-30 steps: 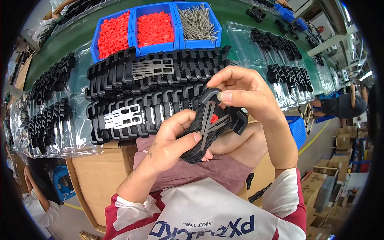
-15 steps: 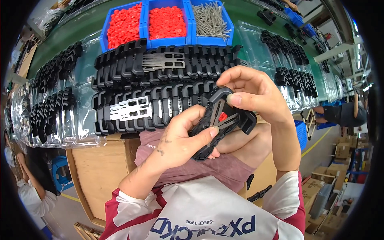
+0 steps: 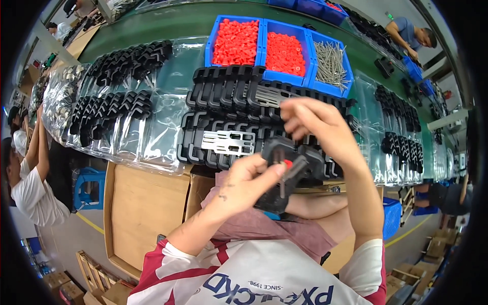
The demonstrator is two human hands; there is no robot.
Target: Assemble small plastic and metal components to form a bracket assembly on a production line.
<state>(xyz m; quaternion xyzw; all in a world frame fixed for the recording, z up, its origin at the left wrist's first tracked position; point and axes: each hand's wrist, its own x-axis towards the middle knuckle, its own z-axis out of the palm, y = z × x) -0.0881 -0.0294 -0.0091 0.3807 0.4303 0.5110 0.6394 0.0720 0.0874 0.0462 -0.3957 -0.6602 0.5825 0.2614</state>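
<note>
While gripping a black plastic part (image 3: 284, 175) over the lap, just off the near edge of the green tabletop (image 3: 152, 30), keeping it lifted close to the chest, probably for a clear look at the red insert (image 3: 288, 163) in its middle. Left hand (image 3: 244, 185) clenching around the part's lower left side, thumb pressing on the top near the red piece. Right hand (image 3: 317, 124) arching above, fingers (image 3: 295, 109) curling down toward the part's far edge; actual contact hidden, so impossible to tell whether grasping. Lying within easy reach behind: rows of black parts (image 3: 223, 91), bins of red pieces (image 3: 236, 43) and a bin of nails (image 3: 330, 61).
</note>
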